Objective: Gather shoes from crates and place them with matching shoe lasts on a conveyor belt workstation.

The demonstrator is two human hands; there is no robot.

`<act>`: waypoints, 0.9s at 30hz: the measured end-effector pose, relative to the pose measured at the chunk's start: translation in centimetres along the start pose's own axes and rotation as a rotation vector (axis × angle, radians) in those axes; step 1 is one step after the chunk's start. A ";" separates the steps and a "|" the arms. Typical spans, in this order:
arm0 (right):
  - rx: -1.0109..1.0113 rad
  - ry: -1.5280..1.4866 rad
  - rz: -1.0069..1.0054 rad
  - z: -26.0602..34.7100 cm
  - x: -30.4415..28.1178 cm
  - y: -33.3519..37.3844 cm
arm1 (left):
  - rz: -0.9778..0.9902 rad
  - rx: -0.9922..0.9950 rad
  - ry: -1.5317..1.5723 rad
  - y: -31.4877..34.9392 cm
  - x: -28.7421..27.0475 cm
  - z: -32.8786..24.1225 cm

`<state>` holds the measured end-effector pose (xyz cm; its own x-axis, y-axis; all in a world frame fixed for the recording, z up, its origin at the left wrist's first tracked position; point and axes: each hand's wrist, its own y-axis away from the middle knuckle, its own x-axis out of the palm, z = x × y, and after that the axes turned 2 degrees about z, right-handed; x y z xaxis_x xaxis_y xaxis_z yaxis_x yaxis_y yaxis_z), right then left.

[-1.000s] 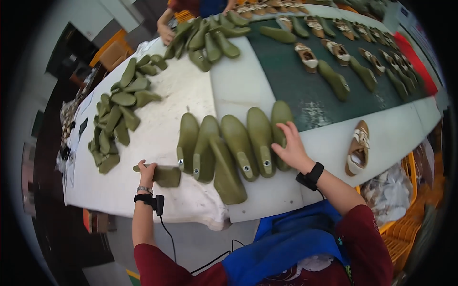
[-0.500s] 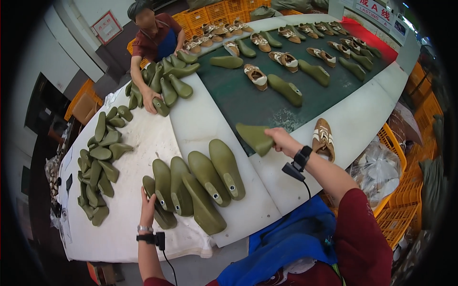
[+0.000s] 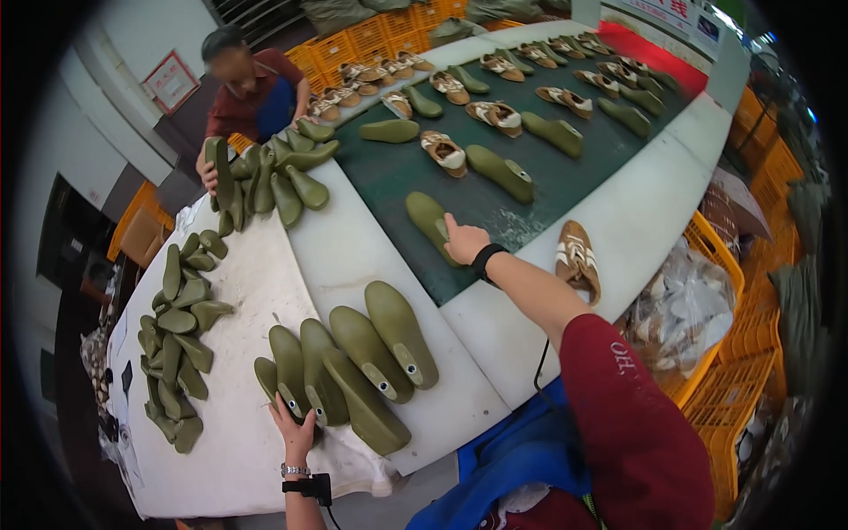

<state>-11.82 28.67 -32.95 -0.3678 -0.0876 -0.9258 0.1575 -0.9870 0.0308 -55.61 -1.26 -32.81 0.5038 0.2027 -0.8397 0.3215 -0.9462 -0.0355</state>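
My right hand (image 3: pixel 468 240) is closed on the near end of an olive-green shoe last (image 3: pixel 427 217) at the left edge of the dark green belt (image 3: pixel 389 181). My left hand (image 3: pixel 295 435) is at the near end of a row of shoe lasts (image 3: pixel 360 349) on the white tabletop. Its fingers and thumb are spread against the ends of the leftmost lasts, and part of the fingers is hidden. Close to my right forearm stands a brown shoe with white stripes (image 3: pixel 578 256).
Brown shoes (image 3: pixel 443 154) and green lasts stand in rows across the belt. More lasts (image 3: pixel 179 318) lie heaped on a white cloth (image 3: pixel 252 265). A co-worker (image 3: pixel 252 88) at the far left holds a last upright. Orange crates (image 3: pixel 738 353) and a plastic bag (image 3: pixel 685 300) are at the right.
My right hand has brought the last left and down onto the belt from above its edge. My left hand has shifted along the row's near end. The co-worker has raised a last.
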 end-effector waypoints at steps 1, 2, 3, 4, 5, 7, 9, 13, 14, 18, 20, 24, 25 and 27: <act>-0.047 -0.013 0.001 0.6 -1.7 1.4 | -0.009 -0.010 0.014 0.5 -0.2 0.5; 0.027 -0.020 0.033 -1.6 -2.0 2.6 | 0.033 -0.006 0.006 -1.3 1.2 0.6; -0.067 -0.029 0.019 -2.0 -3.4 4.7 | 0.026 -0.004 0.007 -1.2 1.4 1.3; -0.167 -0.036 0.003 -2.4 -4.9 7.1 | 0.011 0.003 -0.002 -1.0 1.3 1.3; -0.185 -0.047 -0.049 -2.6 -6.4 10.2 | 0.009 0.007 0.015 -0.6 1.1 1.0; -0.226 0.078 -0.020 -4.0 -8.2 16.0 | -0.013 -0.006 0.001 0.5 0.9 0.9; -0.118 0.148 -0.085 -6.2 -8.6 21.1 | -0.037 0.000 0.003 1.5 1.4 0.8; 0.091 0.134 -0.172 -11.2 -6.5 25.5 | -0.116 0.049 -0.027 2.2 2.8 0.7; 0.076 0.029 -0.208 -12.2 -5.8 25.9 | -0.125 0.059 -0.048 2.3 2.9 0.7; 0.027 -0.223 -0.281 -12.3 -6.1 26.8 | -0.169 0.042 0.062 3.9 3.3 -0.1; -0.007 -0.316 -0.327 -11.2 -7.2 27.0 | -0.226 0.058 0.049 6.1 3.9 0.0; -0.132 -0.467 -0.286 -8.7 -10.5 24.3 | -0.342 0.170 -0.017 11.2 6.5 -6.2; -0.139 -0.472 -0.203 -7.4 -11.7 23.1 | -0.333 0.154 -0.034 12.1 7.0 -7.3; -0.271 -0.407 -0.170 -5.4 -12.0 19.1 | -0.346 0.069 -0.075 13.3 8.9 -5.7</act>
<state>0.57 11.56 -23.31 -0.7272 -0.0279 -0.6859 0.2768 -0.9263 -0.2558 -42.29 -10.63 -37.71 0.3133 0.4973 -0.8091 0.4066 -0.8401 -0.3589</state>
